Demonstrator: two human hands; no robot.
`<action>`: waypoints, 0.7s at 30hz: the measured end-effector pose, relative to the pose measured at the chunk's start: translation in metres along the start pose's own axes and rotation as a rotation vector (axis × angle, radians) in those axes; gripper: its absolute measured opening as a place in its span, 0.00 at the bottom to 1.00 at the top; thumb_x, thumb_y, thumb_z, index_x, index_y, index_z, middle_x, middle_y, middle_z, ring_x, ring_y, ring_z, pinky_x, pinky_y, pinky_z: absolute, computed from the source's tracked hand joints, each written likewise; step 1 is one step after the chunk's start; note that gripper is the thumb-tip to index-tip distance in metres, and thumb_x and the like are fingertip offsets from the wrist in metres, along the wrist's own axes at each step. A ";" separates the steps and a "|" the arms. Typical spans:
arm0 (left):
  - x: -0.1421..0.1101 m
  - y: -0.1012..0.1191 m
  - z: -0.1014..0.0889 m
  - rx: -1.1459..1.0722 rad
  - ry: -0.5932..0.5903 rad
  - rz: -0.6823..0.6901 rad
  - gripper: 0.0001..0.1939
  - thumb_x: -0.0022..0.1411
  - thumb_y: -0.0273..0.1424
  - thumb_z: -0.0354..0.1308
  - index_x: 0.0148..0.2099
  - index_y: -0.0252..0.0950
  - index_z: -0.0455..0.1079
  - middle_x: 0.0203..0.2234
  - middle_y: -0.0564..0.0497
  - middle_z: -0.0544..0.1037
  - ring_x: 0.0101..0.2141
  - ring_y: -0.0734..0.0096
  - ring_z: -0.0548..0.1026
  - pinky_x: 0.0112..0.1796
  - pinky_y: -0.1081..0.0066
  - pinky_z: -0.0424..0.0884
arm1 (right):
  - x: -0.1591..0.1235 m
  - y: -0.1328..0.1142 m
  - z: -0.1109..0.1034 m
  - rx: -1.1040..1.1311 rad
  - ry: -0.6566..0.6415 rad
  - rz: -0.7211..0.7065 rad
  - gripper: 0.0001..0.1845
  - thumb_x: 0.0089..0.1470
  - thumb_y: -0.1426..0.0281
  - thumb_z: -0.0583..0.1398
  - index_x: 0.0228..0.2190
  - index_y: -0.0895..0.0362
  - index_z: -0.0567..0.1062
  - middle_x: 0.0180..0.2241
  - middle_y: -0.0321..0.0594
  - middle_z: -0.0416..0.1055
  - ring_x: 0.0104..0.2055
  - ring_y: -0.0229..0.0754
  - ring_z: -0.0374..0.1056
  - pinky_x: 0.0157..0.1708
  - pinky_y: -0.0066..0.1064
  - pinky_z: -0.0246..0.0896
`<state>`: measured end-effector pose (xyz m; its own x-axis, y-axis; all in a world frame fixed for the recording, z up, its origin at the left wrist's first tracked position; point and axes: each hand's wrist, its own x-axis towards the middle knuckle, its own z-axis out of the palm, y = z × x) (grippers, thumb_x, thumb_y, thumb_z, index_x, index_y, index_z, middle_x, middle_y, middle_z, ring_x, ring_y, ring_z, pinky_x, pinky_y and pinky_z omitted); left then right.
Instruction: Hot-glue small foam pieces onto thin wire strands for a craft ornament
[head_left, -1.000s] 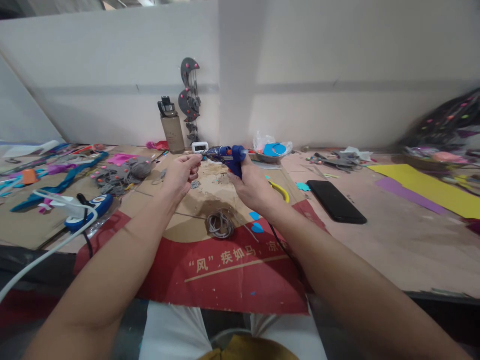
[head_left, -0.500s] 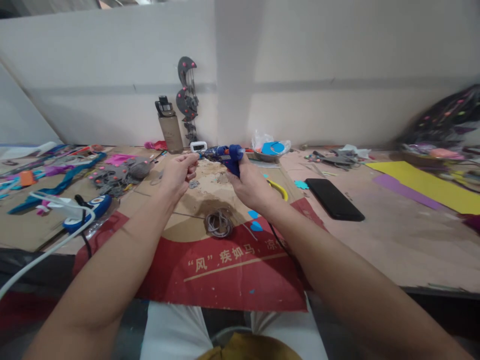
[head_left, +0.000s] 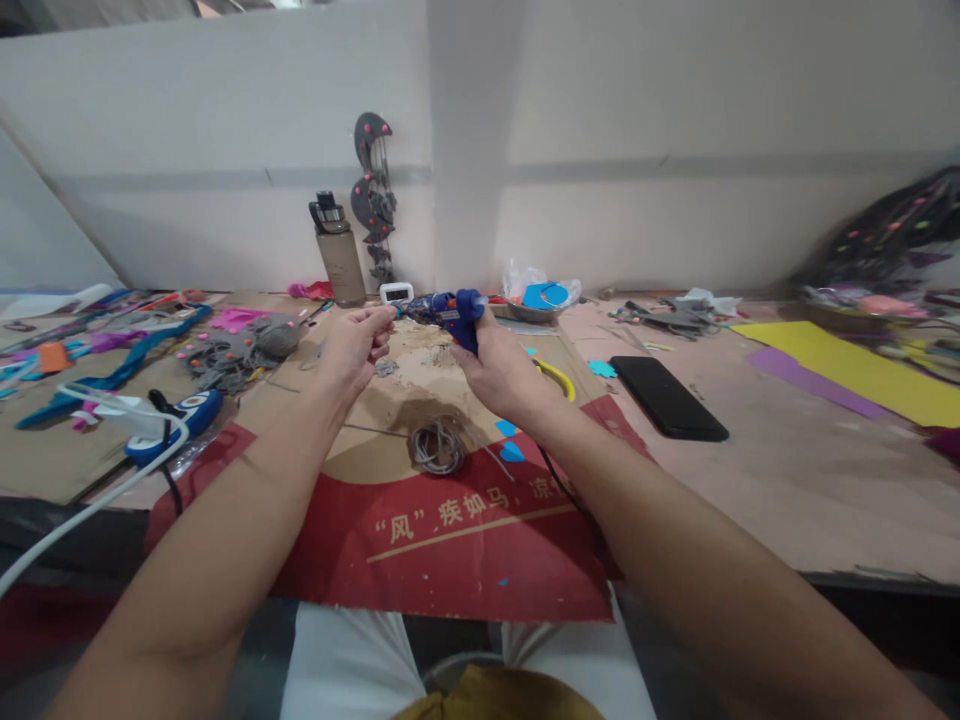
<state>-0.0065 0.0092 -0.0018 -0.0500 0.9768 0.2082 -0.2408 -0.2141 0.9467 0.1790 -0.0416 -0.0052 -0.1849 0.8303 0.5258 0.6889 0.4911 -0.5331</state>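
Observation:
My right hand [head_left: 499,368] is wrapped round the handle of a blue glue gun [head_left: 466,318], whose nozzle points left. A clear glue stick end sticks out at its back. At the nozzle tip, my left hand [head_left: 361,345] is closed in a pinch. A tiny bluish bit shows at its fingertips, too small to name. Below both hands, a coil of grey cord [head_left: 437,446] lies on a red and brown cardboard sheet [head_left: 480,570]. Two blue paper hearts [head_left: 512,452] rest to the right of the coil.
A water bottle [head_left: 340,255] and a small white digital display [head_left: 397,293] stand at the back. A black phone [head_left: 667,398] lies right, near yellow paper [head_left: 862,365]. Left are a grey felt piece [head_left: 244,352] and a blue-white power strip [head_left: 176,425]. Yellow-handled tool [head_left: 556,380] lies behind my right wrist.
The view has shifted slightly, so everything sits a little further left and up. Both hands keep the same pose, with the glue gun nozzle at my left fingertips.

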 end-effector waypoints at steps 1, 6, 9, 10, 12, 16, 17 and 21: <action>0.000 0.000 -0.001 -0.002 -0.002 -0.004 0.08 0.46 0.26 0.62 0.24 0.32 0.64 0.18 0.56 0.64 0.15 0.86 0.56 0.13 0.81 0.46 | 0.000 0.000 0.000 0.000 0.002 0.001 0.20 0.53 0.71 0.53 0.49 0.58 0.62 0.37 0.48 0.71 0.39 0.50 0.68 0.39 0.42 0.62; 0.003 0.001 -0.005 -0.028 0.035 -0.068 0.09 0.44 0.28 0.63 0.26 0.33 0.64 0.19 0.57 0.64 0.15 0.86 0.55 0.13 0.82 0.44 | 0.004 0.007 0.003 0.170 0.019 0.092 0.19 0.51 0.69 0.56 0.46 0.58 0.65 0.38 0.48 0.71 0.35 0.47 0.69 0.34 0.40 0.66; 0.004 0.002 -0.007 -0.054 0.052 -0.074 0.09 0.44 0.28 0.63 0.28 0.33 0.65 0.19 0.58 0.64 0.15 0.86 0.56 0.13 0.82 0.44 | 0.009 0.016 0.005 0.367 -0.026 0.307 0.13 0.50 0.70 0.56 0.40 0.57 0.68 0.33 0.45 0.73 0.26 0.41 0.68 0.25 0.35 0.66; 0.004 0.002 -0.007 -0.057 0.048 -0.065 0.09 0.44 0.28 0.63 0.28 0.33 0.65 0.20 0.57 0.64 0.15 0.86 0.57 0.13 0.82 0.45 | 0.010 0.019 0.006 0.398 -0.058 0.382 0.10 0.49 0.71 0.56 0.36 0.57 0.69 0.30 0.43 0.73 0.24 0.40 0.67 0.23 0.34 0.65; 0.003 0.001 -0.006 -0.043 0.031 -0.030 0.09 0.45 0.28 0.63 0.28 0.33 0.66 0.20 0.56 0.65 0.16 0.86 0.58 0.14 0.81 0.46 | 0.012 0.025 0.007 0.386 -0.160 0.504 0.03 0.48 0.73 0.56 0.28 0.58 0.70 0.25 0.43 0.72 0.21 0.39 0.66 0.22 0.33 0.65; -0.003 0.001 0.001 0.048 0.003 0.062 0.08 0.45 0.30 0.63 0.28 0.32 0.67 0.20 0.55 0.67 0.17 0.85 0.57 0.15 0.81 0.46 | 0.008 0.031 0.009 0.012 -0.337 0.497 0.08 0.50 0.70 0.57 0.21 0.59 0.70 0.23 0.49 0.72 0.23 0.45 0.69 0.26 0.36 0.65; -0.005 0.001 0.003 0.079 0.007 0.079 0.08 0.46 0.30 0.63 0.28 0.32 0.68 0.20 0.55 0.67 0.17 0.85 0.57 0.15 0.80 0.46 | 0.007 0.032 0.009 -0.101 -0.325 0.455 0.09 0.50 0.68 0.57 0.22 0.59 0.70 0.26 0.52 0.73 0.28 0.48 0.71 0.29 0.38 0.65; -0.010 0.001 0.010 0.204 0.026 0.122 0.07 0.46 0.30 0.62 0.29 0.34 0.68 0.18 0.56 0.66 0.16 0.83 0.56 0.15 0.79 0.46 | 0.002 0.031 0.007 -0.346 -0.150 0.275 0.13 0.51 0.62 0.59 0.28 0.62 0.72 0.38 0.64 0.70 0.45 0.59 0.67 0.43 0.50 0.60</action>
<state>0.0032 -0.0011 -0.0008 -0.0922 0.9429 0.3201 -0.0307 -0.3240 0.9455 0.1953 -0.0230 -0.0249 -0.0447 0.9589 0.2803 0.9150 0.1519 -0.3737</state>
